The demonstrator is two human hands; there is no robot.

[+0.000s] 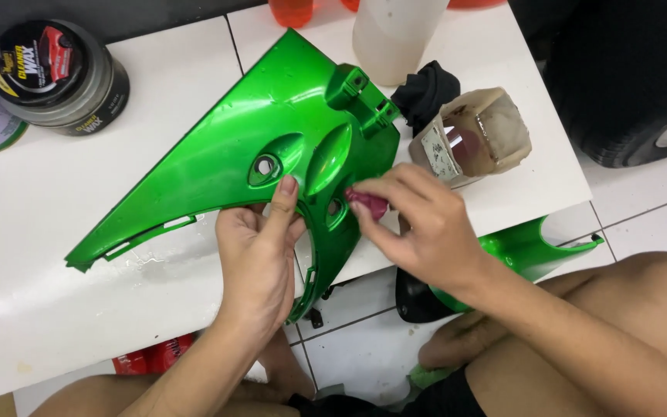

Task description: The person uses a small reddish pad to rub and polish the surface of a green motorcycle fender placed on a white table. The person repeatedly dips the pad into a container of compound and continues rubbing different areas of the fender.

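Status: green fairing panel [233,154] is lying on white table [40,293], wet sheen and water droplets showing across most of its face. Work appears mid-way, judging by surface: upper face looks glossy already; recess area beside the round hole, at panel's lower edge, is being worked now. Can't tell how much remains.

L hand [260,255] is gripping panel's lower edge, thumb pressing up beside the hole, fingers curled under. R hand [418,228] is pinching a small maroon pad [368,204] w/ fingertips, pressing it against the recess, wrist angled in from the right.

Ref. panel: wax tin [59,73] sitting up-left, well apart; black cloth [426,91] and stained tub [472,135] just right; translucent bottle [395,35] above; second green part [530,251] lower right, off table.
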